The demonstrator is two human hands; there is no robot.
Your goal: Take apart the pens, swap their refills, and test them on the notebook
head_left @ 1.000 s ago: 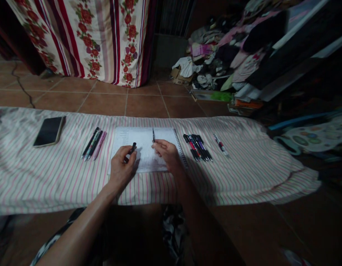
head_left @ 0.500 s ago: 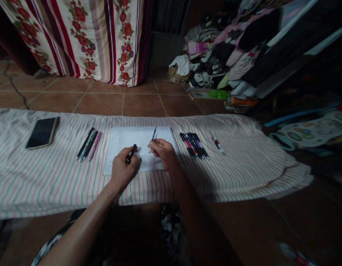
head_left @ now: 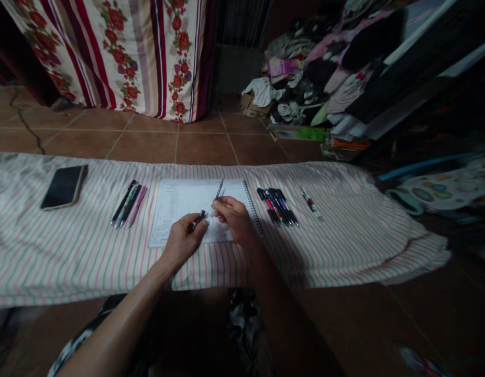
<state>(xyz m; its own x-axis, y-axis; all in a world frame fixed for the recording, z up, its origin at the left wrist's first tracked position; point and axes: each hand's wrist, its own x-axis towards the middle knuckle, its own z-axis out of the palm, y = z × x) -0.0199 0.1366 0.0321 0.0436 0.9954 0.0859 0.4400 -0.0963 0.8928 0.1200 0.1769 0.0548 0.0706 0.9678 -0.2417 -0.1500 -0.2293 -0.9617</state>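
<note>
A spiral notebook (head_left: 179, 201) lies open on a striped cloth (head_left: 69, 246). My right hand (head_left: 233, 219) is closed round a thin dark pen (head_left: 219, 189) whose far end points away over the page. My left hand (head_left: 183, 242) is closed on a short black pen cap (head_left: 198, 219), held close to the right hand's fingers above the page's lower edge. Three pens (head_left: 128, 203) lie in a row left of the notebook. A bunch of several pens (head_left: 277, 205) lies right of it, with one more pen (head_left: 309, 201) further right.
A dark phone (head_left: 64, 187) lies on the cloth at far left. Beyond the cloth is a tiled floor (head_left: 203, 146), a floral striped fabric (head_left: 120, 52) hanging at the back and a heap of clothes (head_left: 317, 78) at right.
My left hand has moved right with the cap, closing the gap to my right hand. The pen in my right hand has tilted slightly rightward.
</note>
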